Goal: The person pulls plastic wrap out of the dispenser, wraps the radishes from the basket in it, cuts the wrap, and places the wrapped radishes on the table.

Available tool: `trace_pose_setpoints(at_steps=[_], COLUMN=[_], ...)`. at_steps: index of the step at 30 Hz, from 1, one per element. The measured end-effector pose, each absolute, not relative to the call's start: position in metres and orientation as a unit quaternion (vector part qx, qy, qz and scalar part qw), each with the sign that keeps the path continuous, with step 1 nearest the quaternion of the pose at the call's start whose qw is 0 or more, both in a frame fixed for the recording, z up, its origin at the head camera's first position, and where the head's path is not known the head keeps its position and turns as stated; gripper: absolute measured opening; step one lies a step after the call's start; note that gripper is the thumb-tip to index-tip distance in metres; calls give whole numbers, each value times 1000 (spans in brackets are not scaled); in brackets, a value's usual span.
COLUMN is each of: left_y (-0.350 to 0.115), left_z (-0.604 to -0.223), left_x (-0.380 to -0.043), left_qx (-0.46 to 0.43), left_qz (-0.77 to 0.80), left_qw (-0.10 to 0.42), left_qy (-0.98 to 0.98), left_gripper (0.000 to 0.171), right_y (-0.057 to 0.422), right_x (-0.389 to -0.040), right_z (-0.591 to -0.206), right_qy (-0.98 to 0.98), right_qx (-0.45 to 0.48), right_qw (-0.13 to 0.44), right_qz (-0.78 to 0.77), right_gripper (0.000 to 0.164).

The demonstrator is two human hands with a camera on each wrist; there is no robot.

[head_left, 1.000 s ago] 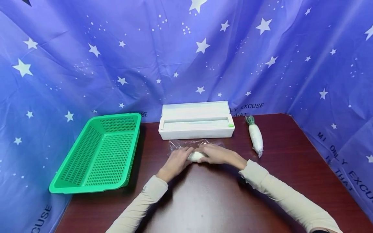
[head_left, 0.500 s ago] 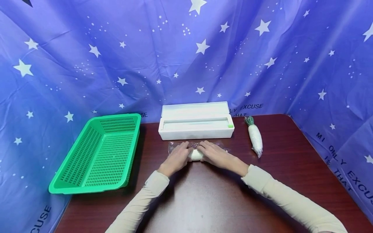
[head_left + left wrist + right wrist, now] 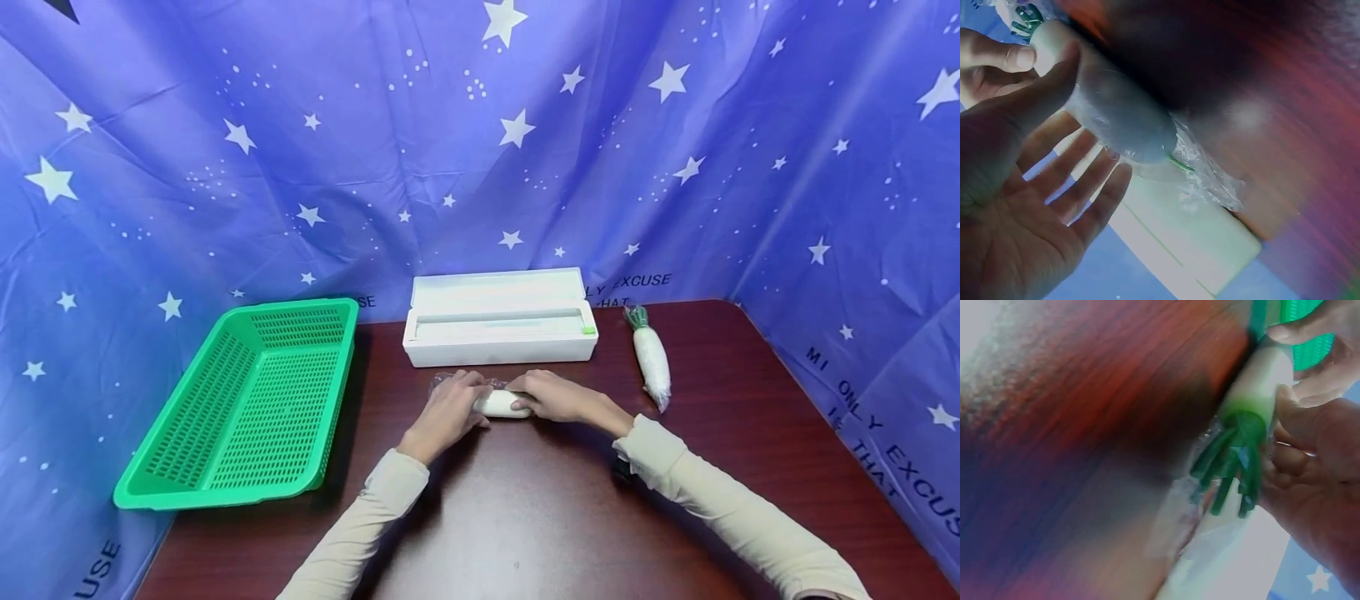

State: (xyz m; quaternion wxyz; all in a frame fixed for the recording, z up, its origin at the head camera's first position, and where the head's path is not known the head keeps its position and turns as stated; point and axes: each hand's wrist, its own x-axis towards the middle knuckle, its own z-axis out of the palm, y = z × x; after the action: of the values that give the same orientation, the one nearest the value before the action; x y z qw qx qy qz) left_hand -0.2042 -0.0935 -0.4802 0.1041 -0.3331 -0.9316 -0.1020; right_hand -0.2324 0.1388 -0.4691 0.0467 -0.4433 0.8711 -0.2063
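A white radish (image 3: 501,404) lies crosswise on the table between both hands, wrapped in clear cling film (image 3: 1200,165). My left hand (image 3: 448,408) holds its tapered end, thumb on the near side and fingers around the far side. At the leafy end my right hand (image 3: 553,396) grips it, the thumb (image 3: 1300,415) pressed along its side. Short green stalks (image 3: 1235,469) stick out there, with loose film past them. In the left wrist view, film also trails beyond the root tip. The fingers hide part of the radish in the head view.
Just behind the hands stands a long white cling film box (image 3: 501,350), lid up, with a green slider (image 3: 588,331). A second wrapped radish (image 3: 652,367) lies at the right. The green plastic basket (image 3: 322,417) sits at the left, and a starry blue curtain (image 3: 450,150) hangs behind.
The hands have rolled the radish over in place; the film that was spread out behind it now shows far less. Both thumbs have come round to the near side. The head view has shifted slightly.
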Motion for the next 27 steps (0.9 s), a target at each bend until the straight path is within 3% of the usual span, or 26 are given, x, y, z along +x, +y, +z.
trace_pose_setpoints(at_steps=[4,11,17,21,27], left_y=[-91,-89,-90,-93,-88], left_z=[-481,-482,-481,-479,-480], left_x=[-208,-212,-214,-213,-209], left_qx=[-333,-356,-357,-341,-342], left_qz=[-77,-70,-105,-130,-118], left_qw=[109,138,135,149,181], left_qy=[-933,-922,-918,-919,-915], left_gripper=[41,30,36,31,14], right_y=[135,130,132,131,138], right_x=[-225,-211,-221,-230,-239], right_z=[-464,-470,-494,-491,-470], right_qy=[885,883,861,865,866], right_qx=[-435,-439,-461,-451,-421], right_qw=[31,-80,-147,-100,57], right_qz=[-162,-144,-155,-195,-263], right_gripper=[17,54,47,37,32])
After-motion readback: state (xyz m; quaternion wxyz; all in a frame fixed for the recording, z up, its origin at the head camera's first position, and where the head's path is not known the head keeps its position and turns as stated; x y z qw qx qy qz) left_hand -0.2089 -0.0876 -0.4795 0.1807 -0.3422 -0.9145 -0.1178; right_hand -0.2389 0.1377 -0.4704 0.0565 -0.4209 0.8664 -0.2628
